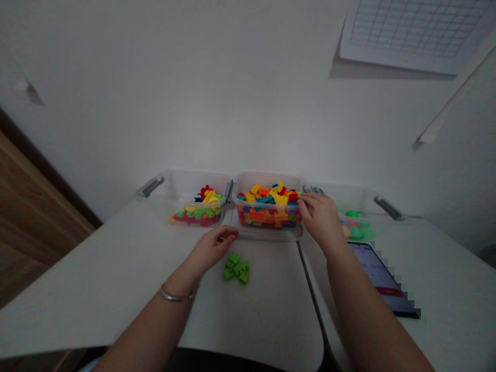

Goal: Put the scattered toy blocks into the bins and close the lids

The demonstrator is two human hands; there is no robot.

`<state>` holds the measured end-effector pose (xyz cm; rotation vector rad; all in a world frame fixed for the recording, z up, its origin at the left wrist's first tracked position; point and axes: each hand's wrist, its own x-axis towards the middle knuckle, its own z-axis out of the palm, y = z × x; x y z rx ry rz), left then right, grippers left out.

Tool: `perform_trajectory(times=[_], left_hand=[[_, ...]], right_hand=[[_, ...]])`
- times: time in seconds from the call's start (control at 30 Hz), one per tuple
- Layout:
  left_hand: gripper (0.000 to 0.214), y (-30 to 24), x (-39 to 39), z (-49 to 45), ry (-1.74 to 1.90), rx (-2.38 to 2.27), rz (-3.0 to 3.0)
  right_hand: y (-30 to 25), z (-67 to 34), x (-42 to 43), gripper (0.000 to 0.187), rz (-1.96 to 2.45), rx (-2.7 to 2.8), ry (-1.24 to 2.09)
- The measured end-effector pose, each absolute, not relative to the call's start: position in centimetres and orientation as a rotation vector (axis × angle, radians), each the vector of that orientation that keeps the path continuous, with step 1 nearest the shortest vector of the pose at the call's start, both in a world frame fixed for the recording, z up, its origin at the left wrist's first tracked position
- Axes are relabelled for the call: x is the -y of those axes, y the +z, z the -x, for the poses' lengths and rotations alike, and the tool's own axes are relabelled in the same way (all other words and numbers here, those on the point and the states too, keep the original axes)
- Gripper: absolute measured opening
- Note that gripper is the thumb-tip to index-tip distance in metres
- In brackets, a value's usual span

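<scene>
My left hand (215,245) hovers over the table, its fingers loosely bent with a gap inside the curl and nothing visible in it. Just below its fingertips lies a small cluster of bright green toy bricks (237,268). At the right end of the middle clear plastic box (271,233), my right hand (320,214) has its fingers over the rim and the thumb lower, apart from them. Mixed toy bricks (281,199) in yellow, orange, red and blue fill that box. Whether the right fingertips touch a brick is too small to tell.
A clear box (170,188) of colored pieces stands left, another clear box (360,194) with green pieces right, partly behind my right arm. A tablet or phone (382,279) lies on the white table (271,320). Behind is a wall with a gridded paper sheet (411,36).
</scene>
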<state>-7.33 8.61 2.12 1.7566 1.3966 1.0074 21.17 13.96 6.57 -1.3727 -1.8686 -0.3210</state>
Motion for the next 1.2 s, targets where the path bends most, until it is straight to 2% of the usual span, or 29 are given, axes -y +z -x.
perform_trajectory(times=[0.37, 0.47, 0.57, 0.67, 0.9, 1.2], left_hand=[[0.025, 1.5, -8.8, 7.5, 1.007, -1.449, -1.879], [0.024, 1.4, -8.9, 7.6, 1.020, -1.466, -1.909], [0.024, 1.3, -8.9, 7.6, 1.016, -1.473, -1.925], [0.024, 1.1, -9.1, 7.7, 1.006, -1.460, -1.946], [0.023, 0.5, -9.4, 7.9, 1.012, -1.408, -1.955], [0.024, 0.9, -9.3, 8.4, 0.802, -1.287, -2.052]], right_hand=[[8.3, -20.1, -11.8, 0.029, 1.389, 1.923, -0.444], [9.0, -18.7, -10.3, 0.024, 1.196, 2.048, -0.217], [8.5, -16.6, -8.9, 0.017, 0.978, 2.314, 0.162], [6.6, -14.4, -8.2, 0.020, 0.876, 2.598, 0.356], [2.6, -12.3, -8.8, 0.020, 0.848, 2.767, 0.230], [1.8, -13.0, -9.5, 0.020, 0.964, 2.645, 0.235]])
